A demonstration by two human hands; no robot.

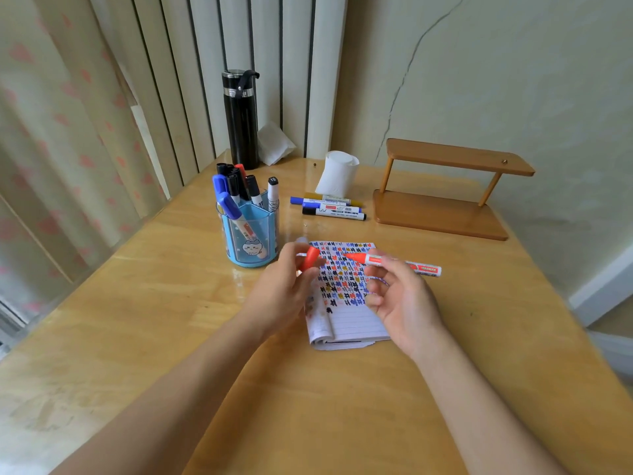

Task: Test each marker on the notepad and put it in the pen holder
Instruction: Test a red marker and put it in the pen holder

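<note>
1. The right hand pinches the red marker near its front end, fingers clamped on the barrel. The bare tip points left and hangs just above the notepad.
2. The left hand holds the red cap, fingers curled round it, close to the tip and over the notepad's left edge.
3. The notepad lies flat on the wooden surface. Its upper part is crowded with coloured test marks and only the lower lines are blank. A new stroke laid over old ink would be hard to read, so the test could mislead.
4. The open tip is near the left fingers, so a careless closing move would likely ink the skin or miss the cap mouth.
5. Nothing pins the notepad down, and a firm stroke might slide it across the glossy surface.
6. The blue pen holder stands just left of the notepad, already packed with markers leaning outward. Pushing another in could jam it against them or tip the holder.
7. Several loose markers lie beyond the notepad, untested by my reckoning. A sweeping arm could roll them away.
</note>
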